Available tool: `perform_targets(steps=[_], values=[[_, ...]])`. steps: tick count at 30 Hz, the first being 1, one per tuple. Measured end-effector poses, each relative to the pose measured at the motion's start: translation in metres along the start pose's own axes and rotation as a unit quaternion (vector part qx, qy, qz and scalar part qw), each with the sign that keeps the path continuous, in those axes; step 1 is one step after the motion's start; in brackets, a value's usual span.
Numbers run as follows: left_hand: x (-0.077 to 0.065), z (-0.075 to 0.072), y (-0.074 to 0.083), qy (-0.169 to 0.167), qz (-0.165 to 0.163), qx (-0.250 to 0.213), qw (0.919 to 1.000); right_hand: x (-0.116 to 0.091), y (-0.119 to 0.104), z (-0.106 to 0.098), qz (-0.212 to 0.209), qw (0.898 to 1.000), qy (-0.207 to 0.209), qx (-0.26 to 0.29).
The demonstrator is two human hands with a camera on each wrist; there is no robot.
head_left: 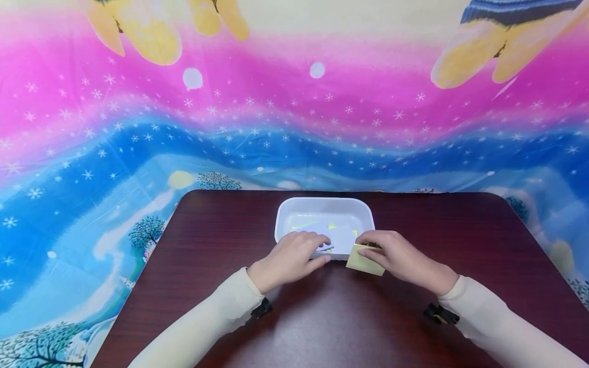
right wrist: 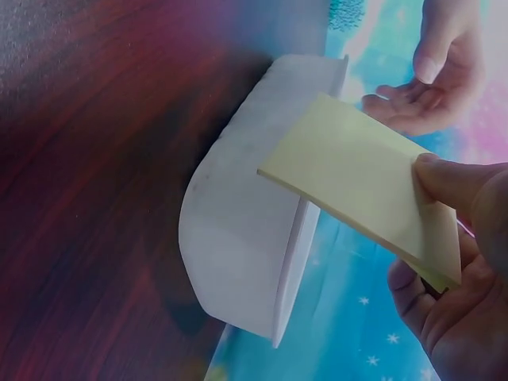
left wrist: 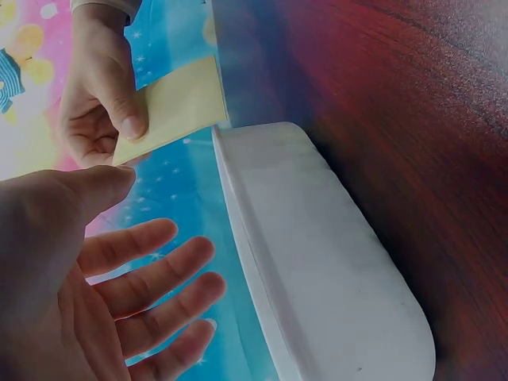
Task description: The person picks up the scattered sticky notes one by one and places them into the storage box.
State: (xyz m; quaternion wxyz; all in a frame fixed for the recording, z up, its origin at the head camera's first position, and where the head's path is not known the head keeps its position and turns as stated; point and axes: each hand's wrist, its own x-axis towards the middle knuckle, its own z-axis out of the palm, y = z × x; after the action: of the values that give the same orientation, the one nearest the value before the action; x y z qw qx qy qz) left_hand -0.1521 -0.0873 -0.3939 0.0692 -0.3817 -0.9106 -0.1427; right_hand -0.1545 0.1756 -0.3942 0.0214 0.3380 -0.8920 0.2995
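Observation:
A pad of pale yellow sticky notes [right wrist: 357, 175] is pinched between the thumb and fingers of my right hand [head_left: 405, 258], just outside the near right rim of a white plastic tub [head_left: 324, 203]. My left hand [head_left: 290, 258] hovers at the near left rim of the tub, its fingers loosely spread and holding nothing, as the left wrist view shows. Inside the tub lie several white and yellow paper pieces [head_left: 317, 232], partly hidden by the left hand and the near wall.
The tub stands on a dark red-brown wooden table [head_left: 221, 225], near its far edge. Behind the table hangs a colourful cloth [head_left: 257, 112] with snowflakes and trees. A black strap [head_left: 440, 313] sits at the right wrist.

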Motion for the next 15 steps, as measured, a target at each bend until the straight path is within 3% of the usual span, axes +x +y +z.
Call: perform_targets(steps=[7,15], values=[[0.0036,-0.0011,-0.0006,-0.004,-0.009,-0.006,0.9999,0.0035,0.0048,-0.0013,0.011,1.0,0.003,0.008],[0.0067,-0.0045,-0.0018,-0.008,-0.024,-0.009,0.9996,0.0098,0.0089,-0.0031,-0.005,1.0,0.022,0.017]])
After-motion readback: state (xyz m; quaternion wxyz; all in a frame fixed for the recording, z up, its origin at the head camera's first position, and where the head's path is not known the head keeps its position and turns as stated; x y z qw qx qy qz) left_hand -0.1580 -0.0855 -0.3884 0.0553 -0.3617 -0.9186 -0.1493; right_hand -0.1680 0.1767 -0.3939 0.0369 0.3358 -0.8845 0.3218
